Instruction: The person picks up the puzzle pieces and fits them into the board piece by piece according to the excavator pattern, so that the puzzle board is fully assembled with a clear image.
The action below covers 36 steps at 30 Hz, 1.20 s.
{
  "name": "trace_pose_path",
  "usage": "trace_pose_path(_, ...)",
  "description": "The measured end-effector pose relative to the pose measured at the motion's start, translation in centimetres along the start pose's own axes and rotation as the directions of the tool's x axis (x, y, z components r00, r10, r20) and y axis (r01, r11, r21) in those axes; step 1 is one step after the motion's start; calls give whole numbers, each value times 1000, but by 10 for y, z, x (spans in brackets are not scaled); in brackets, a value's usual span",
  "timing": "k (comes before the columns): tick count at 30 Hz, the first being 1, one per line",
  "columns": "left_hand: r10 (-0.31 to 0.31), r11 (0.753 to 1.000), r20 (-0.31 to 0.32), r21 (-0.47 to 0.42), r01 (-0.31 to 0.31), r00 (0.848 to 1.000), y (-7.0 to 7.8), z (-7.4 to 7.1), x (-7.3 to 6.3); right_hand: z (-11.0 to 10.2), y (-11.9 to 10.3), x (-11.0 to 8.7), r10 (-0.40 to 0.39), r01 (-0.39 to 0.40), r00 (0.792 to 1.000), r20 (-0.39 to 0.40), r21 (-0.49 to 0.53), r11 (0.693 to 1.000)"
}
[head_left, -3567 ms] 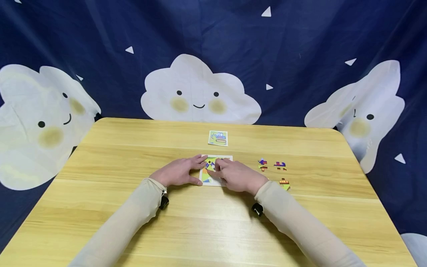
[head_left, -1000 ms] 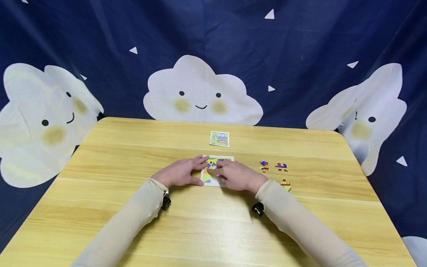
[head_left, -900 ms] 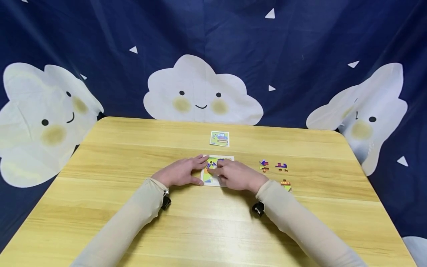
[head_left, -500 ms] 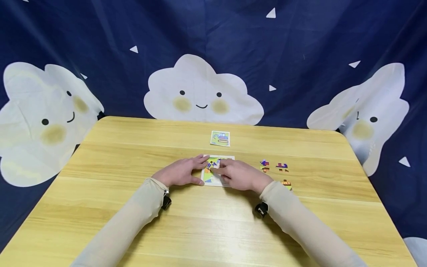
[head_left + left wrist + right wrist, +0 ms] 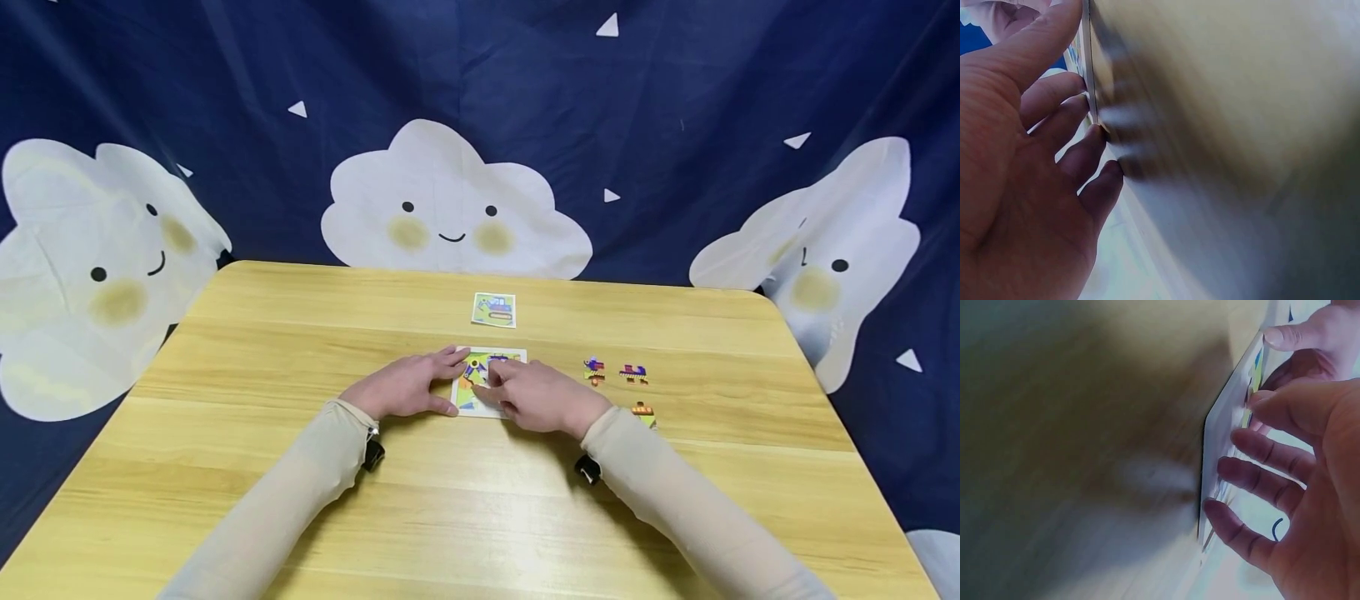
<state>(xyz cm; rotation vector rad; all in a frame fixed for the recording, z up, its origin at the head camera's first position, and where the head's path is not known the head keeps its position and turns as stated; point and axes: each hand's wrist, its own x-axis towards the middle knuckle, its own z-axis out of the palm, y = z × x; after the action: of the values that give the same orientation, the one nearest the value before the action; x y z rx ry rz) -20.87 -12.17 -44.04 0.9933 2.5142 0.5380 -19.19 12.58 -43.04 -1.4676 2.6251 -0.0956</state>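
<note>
A small white-rimmed puzzle board lies flat in mid-table, with colourful pieces in its left part and along its top. My left hand rests at the board's left edge, fingers at the upper corner and thumb at the lower one. Over the right half is my right hand, its thumb and bent index finger touching the pieces in the board. In the right wrist view, its fingers are loosely bent and spread above the board's pale surface. What lies under this hand is hidden.
Loose puzzle pieces lie right of the board: a purple-and-red one, a striped one and an orange-and-green one, partly behind my right sleeve. A picture card of an excavator lies beyond the board. A cloud-printed curtain hangs behind the table.
My right hand has shifted slightly right and toward me, thumb lower on the board, uncovering more of its top row. The left hand has stayed at the left edge.
</note>
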Motion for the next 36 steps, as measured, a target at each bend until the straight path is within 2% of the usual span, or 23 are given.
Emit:
trace_pose_path(12,5,1000,-4,-14,-5,1000,-1,1,0,0,0,3,25,-20,999,-44,98,995)
trace_pose_path(22,11,1000,0,-15,-11,1000,-1,0,0,2,-1,3,-33,38,997,-64,84,996)
trace_pose_path(29,7,1000,-7,0,-7,1000,-1,1,1,0,2,1,18,0,995,-94,193,981)
trace_pose_path(36,11,1000,-15,-13,-11,1000,-2,1,-1,1,2,0,-34,40,998,-61,100,994)
